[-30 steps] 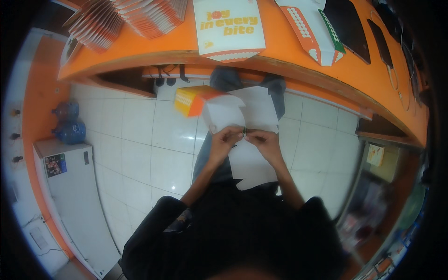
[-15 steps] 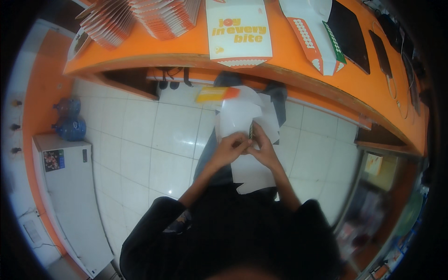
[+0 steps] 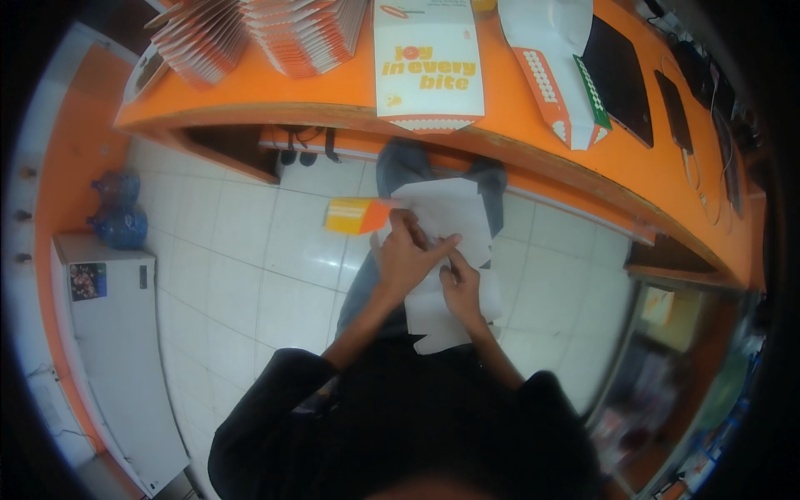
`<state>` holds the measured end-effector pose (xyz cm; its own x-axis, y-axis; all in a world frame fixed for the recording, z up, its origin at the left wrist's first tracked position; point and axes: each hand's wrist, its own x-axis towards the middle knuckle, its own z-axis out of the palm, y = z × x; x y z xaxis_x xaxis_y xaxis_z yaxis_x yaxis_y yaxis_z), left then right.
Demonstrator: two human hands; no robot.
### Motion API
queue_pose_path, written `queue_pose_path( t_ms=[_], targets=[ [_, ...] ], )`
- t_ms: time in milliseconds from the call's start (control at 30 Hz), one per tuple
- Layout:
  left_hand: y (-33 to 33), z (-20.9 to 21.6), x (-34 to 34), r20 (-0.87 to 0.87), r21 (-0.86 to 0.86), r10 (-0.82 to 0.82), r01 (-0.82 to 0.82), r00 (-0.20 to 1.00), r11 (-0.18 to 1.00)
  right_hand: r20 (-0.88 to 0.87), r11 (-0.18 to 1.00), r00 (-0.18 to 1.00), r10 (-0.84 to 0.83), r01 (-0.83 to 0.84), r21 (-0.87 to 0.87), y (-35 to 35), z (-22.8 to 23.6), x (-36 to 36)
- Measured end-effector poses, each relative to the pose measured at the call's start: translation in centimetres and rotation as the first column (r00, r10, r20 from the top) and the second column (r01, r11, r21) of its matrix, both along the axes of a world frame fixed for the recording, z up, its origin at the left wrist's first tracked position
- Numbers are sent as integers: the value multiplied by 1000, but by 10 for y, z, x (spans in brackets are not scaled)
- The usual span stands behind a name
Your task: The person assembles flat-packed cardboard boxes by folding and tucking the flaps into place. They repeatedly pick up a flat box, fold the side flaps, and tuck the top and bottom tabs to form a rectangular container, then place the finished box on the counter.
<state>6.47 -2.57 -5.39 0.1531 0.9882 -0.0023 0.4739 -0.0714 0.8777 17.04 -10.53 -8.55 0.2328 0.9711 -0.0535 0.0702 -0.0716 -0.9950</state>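
A paperboard carton with a yellow and orange printed end (image 3: 350, 216) and white inner faces is low over my lap. My left hand (image 3: 403, 262) is closed on it, its fingers curled and its thumb reaching toward the right. Just to the right and nearer to me, my right hand (image 3: 463, 292) has its fingers pressed together close to the left thumb. What these right fingers pinch is too small and blurred to make out. Under both hands, flat white carton blanks (image 3: 450, 321) with cut flaps lie across my thighs.
An orange desk (image 3: 325, 92) curves ahead. On it are folded carton stacks (image 3: 300, 37), a printed white carton (image 3: 431, 92), an opened carton (image 3: 542, 62), a dark tablet (image 3: 621, 79) and a phone (image 3: 673, 108). A white fridge (image 3: 117, 333) and blue water bottles (image 3: 121, 225) are at left.
The carton's yellow and orange end has swung left and nearer to me. My left hand has shifted up along it. My right hand has moved slightly nearer to me.
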Motion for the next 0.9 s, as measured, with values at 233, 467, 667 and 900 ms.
queue_pose_path(
  t_ms=[233, 467, 667, 900],
  targets=[
    [8, -3, -3, 193, -102, -165, 187, 967, 977, -31, 988, 995, 92, -88, 129, 7, 13, 9],
    [7, 2, 1, 163, -53, -342, 354, 925, 934, -112, 940, 955, -275, 291, 176, 50, 27, 23],
    [3, -13, 3, 397, -307, -122, 256, 910, 916, -12, 989, 989, -148, 148, 13, 56, 31, 54],
    [9, -28, -2, 418, -321, -79, 229, 905, 919, -30, 992, 992, -124, 125, 13, 42, 26, 56]
  ],
)
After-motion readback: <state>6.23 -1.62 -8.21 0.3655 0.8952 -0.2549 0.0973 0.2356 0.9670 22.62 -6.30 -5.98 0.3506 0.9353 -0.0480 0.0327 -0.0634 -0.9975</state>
